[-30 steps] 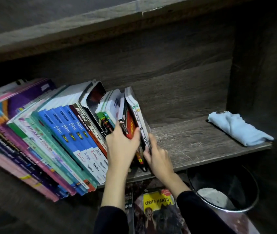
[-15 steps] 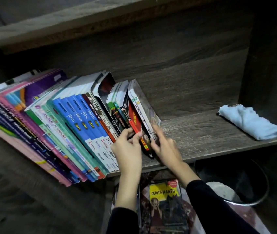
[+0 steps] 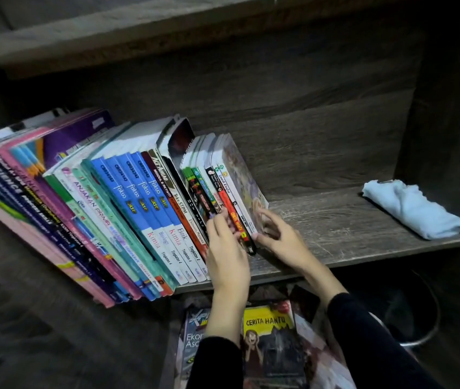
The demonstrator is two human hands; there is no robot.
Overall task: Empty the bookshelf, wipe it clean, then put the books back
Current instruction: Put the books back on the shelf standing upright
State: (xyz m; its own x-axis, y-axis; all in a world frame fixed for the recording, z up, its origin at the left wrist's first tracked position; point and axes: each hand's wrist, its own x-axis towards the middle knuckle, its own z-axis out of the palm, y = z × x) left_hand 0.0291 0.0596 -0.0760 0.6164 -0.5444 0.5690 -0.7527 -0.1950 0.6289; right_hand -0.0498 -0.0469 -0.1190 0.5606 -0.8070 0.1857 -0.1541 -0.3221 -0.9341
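The left hand (image 3: 227, 248) lies flat against the row's front, its loosely bent fingertips pressing on the spines of the small paperbacks (image 3: 203, 192) and the red-spined paperback (image 3: 230, 217), clasping nothing. The right hand (image 3: 279, 237) is just beside it, spread wide: its thumb touches the lower spine corner of the end book (image 3: 247, 186), and its fingers rest against that book's illustrated cover, bracing rather than gripping it. Both hands therefore meet at the right end of the leaning row on the wooden shelf (image 3: 335, 220). Directly left of the left hand stand the blue "fokus" textbooks (image 3: 139, 192), touching one another, and beyond them the larger science books (image 3: 26, 197), which jut out over the shelf's front edge. Well away to the right of the right hand, a folded pale blue cloth (image 3: 411, 209) lies at the far end of the board. Below the wrists, under the shelf, a yellow "Cerita Hantu" book (image 3: 270, 346) lies face up beside another magazine (image 3: 195, 332). Beneath the right forearm sits what looks like a metal-rimmed bin (image 3: 430, 329), though it is too dark to be sure.
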